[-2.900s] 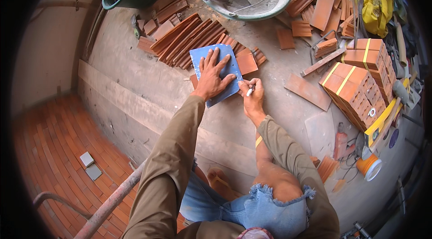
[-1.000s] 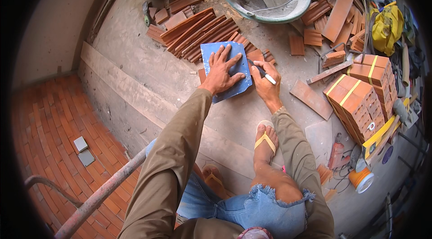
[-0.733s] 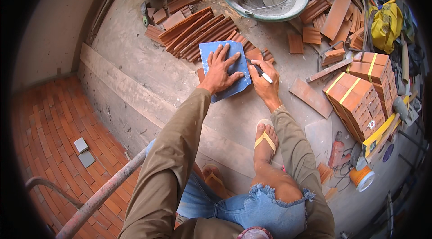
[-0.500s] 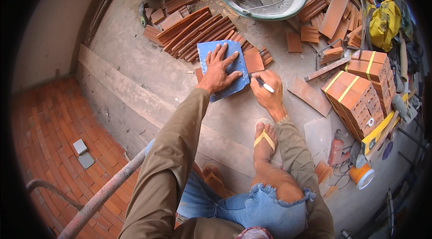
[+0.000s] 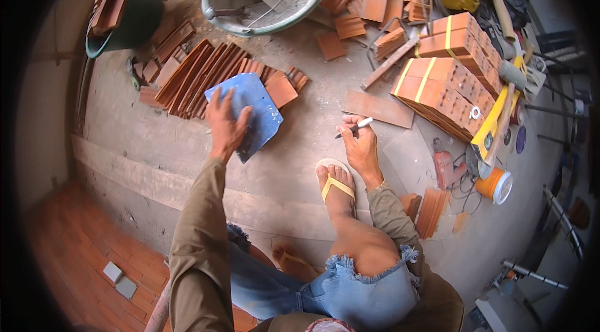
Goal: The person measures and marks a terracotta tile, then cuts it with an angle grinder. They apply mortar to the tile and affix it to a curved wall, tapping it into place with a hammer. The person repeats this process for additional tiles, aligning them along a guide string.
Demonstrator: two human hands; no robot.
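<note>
My left hand [image 5: 227, 122] is at the left edge of a blue, white-specked plate [image 5: 261, 120], thumb on its face and fingers along the edge, partly blurred. The plate lies over part of a row of ribbed terracotta tiles [image 5: 206, 75]. A flat reddish tile piece [image 5: 280, 89] shows just beyond its right side. In my right hand [image 5: 362, 149] is a dark marker [image 5: 355, 127], its dark tip pointing left and its white end right. This hand is held above the floor near my sandalled foot, apart from the plate.
A mortar tub [image 5: 269, 22] and a green bucket [image 5: 128, 22] of tiles stand at the back. To the right are strapped brick stacks [image 5: 431, 85], a mallet [image 5: 507, 75], a red power tool [image 5: 445, 163] and an orange-and-white container [image 5: 495, 186]. A flat tile [image 5: 378, 109] lies nearer.
My right hand and the marker have drawn away from the plate. My left hand has slid from the plate's middle to its left edge, and the whole view has shifted.
</note>
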